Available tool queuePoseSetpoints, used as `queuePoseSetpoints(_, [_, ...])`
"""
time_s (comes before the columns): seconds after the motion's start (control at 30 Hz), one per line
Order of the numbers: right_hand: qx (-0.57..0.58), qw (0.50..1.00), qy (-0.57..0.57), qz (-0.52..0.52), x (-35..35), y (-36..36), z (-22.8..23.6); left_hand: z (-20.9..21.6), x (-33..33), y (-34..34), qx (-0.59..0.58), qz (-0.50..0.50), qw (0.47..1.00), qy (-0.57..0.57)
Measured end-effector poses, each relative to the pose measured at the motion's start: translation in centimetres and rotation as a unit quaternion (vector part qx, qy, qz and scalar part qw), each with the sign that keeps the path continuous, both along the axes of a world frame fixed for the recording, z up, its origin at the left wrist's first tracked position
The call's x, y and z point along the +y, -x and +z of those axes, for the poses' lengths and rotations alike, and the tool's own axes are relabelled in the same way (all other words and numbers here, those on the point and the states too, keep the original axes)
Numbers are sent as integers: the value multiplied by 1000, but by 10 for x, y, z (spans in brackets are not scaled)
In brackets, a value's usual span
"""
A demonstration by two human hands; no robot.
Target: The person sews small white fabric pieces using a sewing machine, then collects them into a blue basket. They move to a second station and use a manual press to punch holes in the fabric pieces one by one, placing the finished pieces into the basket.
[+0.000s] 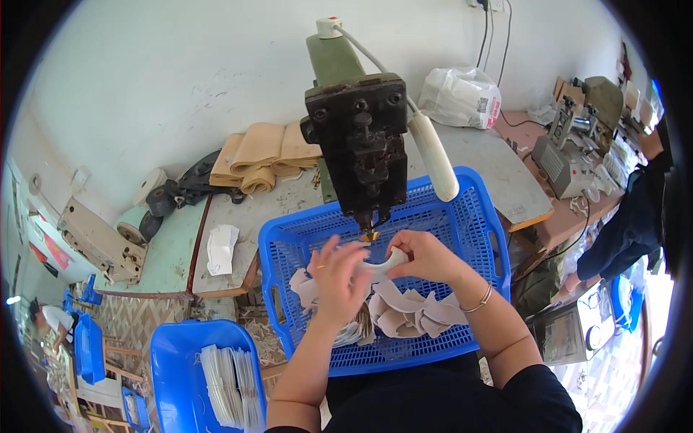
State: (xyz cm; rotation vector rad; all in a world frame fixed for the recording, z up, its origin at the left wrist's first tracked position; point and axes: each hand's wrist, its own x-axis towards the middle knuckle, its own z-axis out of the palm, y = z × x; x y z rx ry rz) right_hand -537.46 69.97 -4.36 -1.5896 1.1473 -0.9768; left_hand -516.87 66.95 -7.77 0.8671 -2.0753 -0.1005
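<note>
My right hand [420,254] is closed in a pinch on a curved, pale cut piece [380,270], just below the brass-coloured tip [369,236] of a dark machine head. To the left of it, my left hand [339,276] has its fingers stretched and apart, slightly blurred. Its fingertips are close to the near end of the piece; whether they touch it is unclear. Beneath both hands, a blue plastic basket [480,216] holds loose beige cut pieces [404,310] and bundled pieces.
The green-and-black machine [357,137] rises over the basket, a white handle [433,155] hanging at its right. Rolled tan sheets [263,155] lie on the left table. A blue tub [170,361] holds white stacks. A person's dark sleeve [621,231] is at the right.
</note>
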Motion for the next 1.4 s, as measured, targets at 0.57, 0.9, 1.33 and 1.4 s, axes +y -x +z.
queuePoseSetpoints(0.57, [-433, 888, -121, -96, -5, -42, -6, 81, -54, -10, -62, -137, 988, -44])
queuePoseSetpoints(0.9, [-486, 860, -122, -98, -3, -53, -4, 89, -59, -9, -41, -151, 985, -67])
queuePoseSetpoints(1.33, [-359, 919, -62, -149, -2, -46, 0, 64, -47, -13, 25, -123, 989, -76])
queuePoseSetpoints(1.4, [-349, 924, -49, -146, -2, -42, 1, 56, -42, -10, 59, -114, 989, -71])
